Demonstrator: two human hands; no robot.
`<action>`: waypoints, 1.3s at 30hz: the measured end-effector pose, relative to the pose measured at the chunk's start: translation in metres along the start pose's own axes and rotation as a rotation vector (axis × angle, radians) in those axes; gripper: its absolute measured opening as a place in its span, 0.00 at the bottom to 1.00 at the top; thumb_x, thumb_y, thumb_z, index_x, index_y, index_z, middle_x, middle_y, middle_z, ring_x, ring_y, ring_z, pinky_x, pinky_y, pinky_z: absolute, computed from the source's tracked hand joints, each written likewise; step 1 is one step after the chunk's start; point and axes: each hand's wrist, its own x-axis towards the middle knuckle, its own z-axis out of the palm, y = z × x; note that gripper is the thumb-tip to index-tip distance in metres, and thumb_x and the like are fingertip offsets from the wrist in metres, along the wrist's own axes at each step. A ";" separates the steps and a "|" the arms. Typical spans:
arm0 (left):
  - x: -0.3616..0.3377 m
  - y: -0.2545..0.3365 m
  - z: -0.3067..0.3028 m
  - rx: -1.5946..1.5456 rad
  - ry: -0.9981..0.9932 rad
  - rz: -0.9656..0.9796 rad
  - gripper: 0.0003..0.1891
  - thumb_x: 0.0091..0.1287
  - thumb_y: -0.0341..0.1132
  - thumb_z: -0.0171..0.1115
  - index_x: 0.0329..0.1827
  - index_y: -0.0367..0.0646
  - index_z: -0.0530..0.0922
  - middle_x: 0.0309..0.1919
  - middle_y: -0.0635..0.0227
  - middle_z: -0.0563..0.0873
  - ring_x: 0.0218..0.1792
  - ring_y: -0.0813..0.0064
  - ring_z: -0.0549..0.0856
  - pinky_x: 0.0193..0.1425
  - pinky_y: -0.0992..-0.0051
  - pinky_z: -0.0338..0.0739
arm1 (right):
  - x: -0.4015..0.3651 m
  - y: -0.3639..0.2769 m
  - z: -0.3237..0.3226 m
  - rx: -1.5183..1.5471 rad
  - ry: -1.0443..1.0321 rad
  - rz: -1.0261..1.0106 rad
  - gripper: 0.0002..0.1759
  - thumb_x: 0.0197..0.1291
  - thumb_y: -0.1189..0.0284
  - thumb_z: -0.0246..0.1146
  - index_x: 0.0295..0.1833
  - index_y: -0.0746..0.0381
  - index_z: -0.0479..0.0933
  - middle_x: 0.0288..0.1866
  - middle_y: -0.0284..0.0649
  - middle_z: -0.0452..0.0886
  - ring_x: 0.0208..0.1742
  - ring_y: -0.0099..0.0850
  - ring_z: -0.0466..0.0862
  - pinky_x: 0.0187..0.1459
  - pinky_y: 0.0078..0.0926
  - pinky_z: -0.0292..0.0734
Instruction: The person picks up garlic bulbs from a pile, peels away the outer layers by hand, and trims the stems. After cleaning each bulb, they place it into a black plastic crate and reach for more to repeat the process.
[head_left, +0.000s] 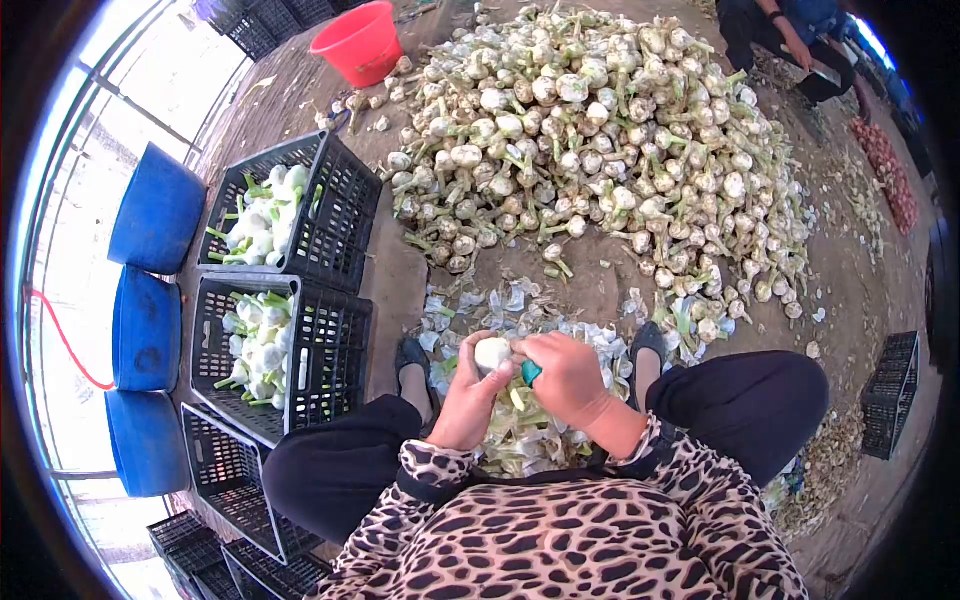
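Between my knees, my left hand (466, 398) holds a white garlic bulb (492, 355), fingers wrapped round its side. My right hand (568, 378) is closed against the bulb's right side, with a small green object (531, 372) showing at its fingers; what that is cannot be made out. Peeled skins (530, 430) cover the ground below both hands. A large heap of untrimmed garlic (600, 150) lies in front of my feet.
Black crates of cleaned garlic (335, 375) stand at the left, beside blue tubs (148, 330). A red bucket (360, 45) is at the upper left. Another person's hand (798, 52) shows at the upper right, near a red net sack (885, 175). A black crate (890, 395) stands at the right.
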 end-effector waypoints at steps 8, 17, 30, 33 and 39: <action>0.000 0.000 0.000 0.019 0.031 -0.042 0.27 0.59 0.25 0.55 0.63 0.41 0.59 0.47 0.67 0.72 0.48 0.78 0.72 0.54 0.79 0.67 | 0.003 0.001 0.001 -0.086 0.044 -0.042 0.09 0.43 0.77 0.58 0.35 0.60 0.75 0.30 0.37 0.78 0.35 0.37 0.78 0.37 0.32 0.72; 0.001 0.004 -0.003 0.221 -0.102 -0.037 0.31 0.48 0.17 0.53 0.60 0.36 0.60 0.52 0.64 0.71 0.53 0.74 0.73 0.59 0.80 0.66 | 0.012 0.026 -0.009 -0.269 -0.005 -0.037 0.12 0.40 0.73 0.62 0.35 0.58 0.72 0.32 0.37 0.76 0.40 0.36 0.75 0.46 0.34 0.63; 0.008 0.008 -0.014 0.127 -0.058 0.191 0.35 0.52 0.11 0.53 0.65 0.43 0.59 0.61 0.58 0.73 0.59 0.72 0.74 0.62 0.75 0.69 | 0.012 0.027 -0.007 0.202 -0.245 0.360 0.24 0.45 0.84 0.55 0.51 0.59 0.76 0.48 0.46 0.81 0.50 0.45 0.80 0.47 0.37 0.76; 0.004 0.009 -0.014 0.131 -0.098 0.142 0.43 0.51 0.10 0.51 0.73 0.43 0.50 0.64 0.55 0.70 0.64 0.69 0.71 0.65 0.73 0.65 | 0.018 0.005 -0.009 0.437 -0.093 0.080 0.27 0.44 0.86 0.52 0.54 0.62 0.75 0.51 0.50 0.79 0.46 0.47 0.81 0.52 0.36 0.76; 0.007 0.000 -0.039 0.588 -0.048 0.428 0.49 0.51 0.08 0.48 0.76 0.43 0.39 0.68 0.50 0.63 0.70 0.65 0.64 0.68 0.72 0.62 | 0.015 0.009 0.009 0.403 -0.340 0.144 0.12 0.47 0.84 0.60 0.40 0.67 0.79 0.52 0.48 0.79 0.46 0.36 0.81 0.51 0.27 0.76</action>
